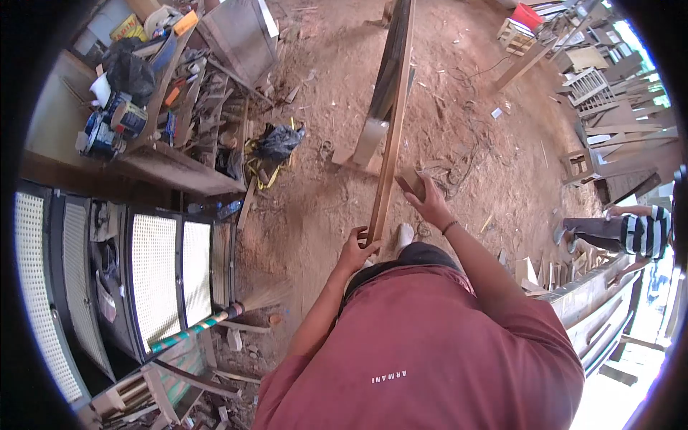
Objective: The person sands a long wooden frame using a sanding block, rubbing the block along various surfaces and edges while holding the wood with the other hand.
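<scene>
A long, narrow wooden plank runs away from my body, with its near end close to my waist. My left hand is closed around that near end, its fingers curled at the plank's edge. Just right of the plank is my right hand, closed on a small brown block. From this view I cannot tell whether the block is bare wood or wrapped in something. Under and beside the plank stands a pale wooden support, with more dark timber stretching behind it.
Left are a cluttered workbench, a black plastic bag, framed mesh panels and a broom. Wood scraps and a slatted frame lie at right. Another person in a striped shirt stands far right. The floor is dirt.
</scene>
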`<move>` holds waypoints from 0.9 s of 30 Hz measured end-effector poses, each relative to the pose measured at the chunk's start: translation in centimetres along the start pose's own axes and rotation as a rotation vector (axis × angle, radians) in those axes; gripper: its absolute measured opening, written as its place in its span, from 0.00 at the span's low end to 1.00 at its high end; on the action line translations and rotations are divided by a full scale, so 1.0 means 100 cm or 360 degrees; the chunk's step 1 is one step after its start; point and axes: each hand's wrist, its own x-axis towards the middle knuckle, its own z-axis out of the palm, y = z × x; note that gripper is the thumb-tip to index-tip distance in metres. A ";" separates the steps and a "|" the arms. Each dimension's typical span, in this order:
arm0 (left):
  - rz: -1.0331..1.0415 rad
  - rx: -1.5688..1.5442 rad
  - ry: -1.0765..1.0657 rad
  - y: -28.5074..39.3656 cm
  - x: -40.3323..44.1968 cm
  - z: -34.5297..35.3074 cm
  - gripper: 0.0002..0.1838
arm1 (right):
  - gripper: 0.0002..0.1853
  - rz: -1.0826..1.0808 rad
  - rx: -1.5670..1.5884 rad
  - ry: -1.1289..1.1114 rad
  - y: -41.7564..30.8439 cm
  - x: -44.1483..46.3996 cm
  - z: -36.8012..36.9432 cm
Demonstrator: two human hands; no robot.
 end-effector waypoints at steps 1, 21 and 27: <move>-0.0024 0.0012 -0.0077 -0.003 -0.006 -0.003 0.46 | 0.38 0.0003 0.0010 -0.0023 -0.011 0.015 0.006; 0.0230 -0.0877 -0.0336 -0.105 0.022 0.025 0.22 | 0.46 -0.0507 -0.0117 -0.0931 -0.108 -0.062 0.033; -0.0311 -0.1942 -0.0639 -0.104 0.033 0.028 0.23 | 0.41 -0.0224 -0.0166 -0.0344 -0.075 -0.006 0.033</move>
